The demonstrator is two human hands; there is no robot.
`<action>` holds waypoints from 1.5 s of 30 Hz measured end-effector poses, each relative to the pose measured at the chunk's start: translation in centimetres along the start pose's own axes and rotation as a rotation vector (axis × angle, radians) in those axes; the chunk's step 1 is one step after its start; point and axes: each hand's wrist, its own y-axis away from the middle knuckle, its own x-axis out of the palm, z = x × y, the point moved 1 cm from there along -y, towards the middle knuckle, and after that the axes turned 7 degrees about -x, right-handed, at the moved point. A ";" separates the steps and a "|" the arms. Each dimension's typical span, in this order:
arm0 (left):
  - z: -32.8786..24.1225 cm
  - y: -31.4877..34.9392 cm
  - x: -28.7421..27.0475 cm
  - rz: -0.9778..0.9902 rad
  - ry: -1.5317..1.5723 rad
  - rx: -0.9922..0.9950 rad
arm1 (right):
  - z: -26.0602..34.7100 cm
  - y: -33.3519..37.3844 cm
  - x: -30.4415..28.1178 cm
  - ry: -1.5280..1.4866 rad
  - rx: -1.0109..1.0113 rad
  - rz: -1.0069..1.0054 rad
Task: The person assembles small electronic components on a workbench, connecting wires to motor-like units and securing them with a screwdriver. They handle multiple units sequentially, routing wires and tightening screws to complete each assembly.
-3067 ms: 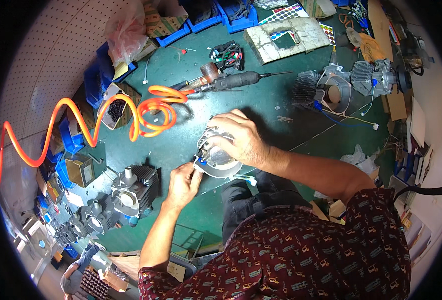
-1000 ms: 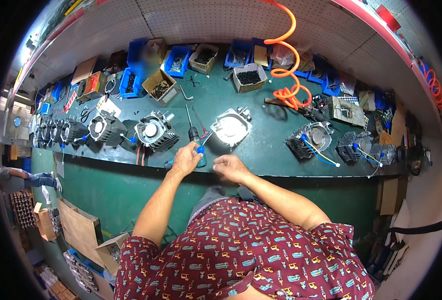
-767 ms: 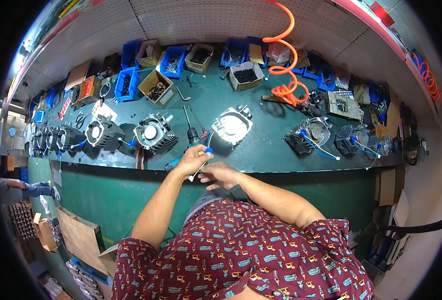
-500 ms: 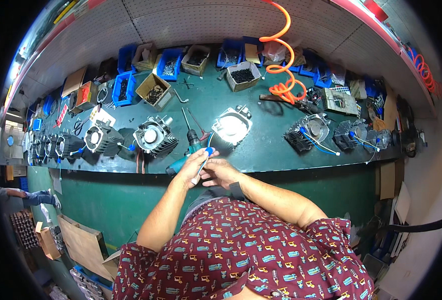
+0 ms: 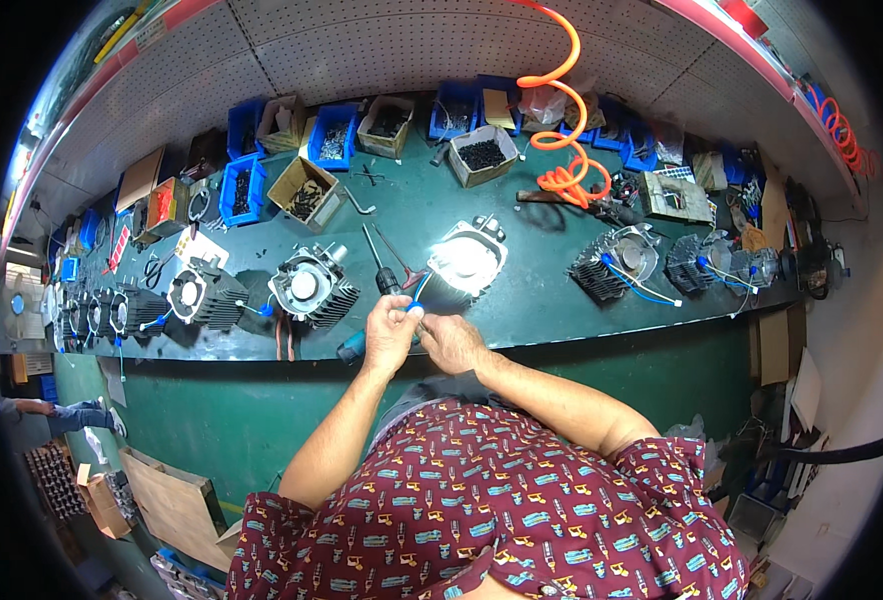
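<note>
At the bench's front edge my two hands meet. My left hand [image 5: 392, 335] is closed, its fingertips pinching a wire lead [image 5: 415, 308] with a blue piece on it. Against it, my right hand [image 5: 454, 345] has its fingers curled in and closed; whatever they grip is hidden. The lead runs up to a finned metal motor housing [image 5: 462, 268], whose pale round face glares under the light. Just left of the housing lies a teal and black power drill [image 5: 353, 347], partly covered by my left hand, its long bit pointing to the back of the bench.
More finned housings stand left [image 5: 308, 285] and right [image 5: 617, 265], several with blue and white leads. Blue bins [image 5: 244, 190] and cardboard boxes [image 5: 307, 192] of small parts line the back. An orange coiled hose [image 5: 562, 140] hangs over the bench. A person's legs [image 5: 82, 418] show far left.
Both hands have risen slightly toward the housing. My right hand's fingers have curled in, and the white end of the lead that hung below my left hand is now out of sight.
</note>
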 end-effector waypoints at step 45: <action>0.3 -6.2 2.7 0.031 0.381 -0.142 | -11.8 -9.8 -8.9 -0.199 -0.116 -0.533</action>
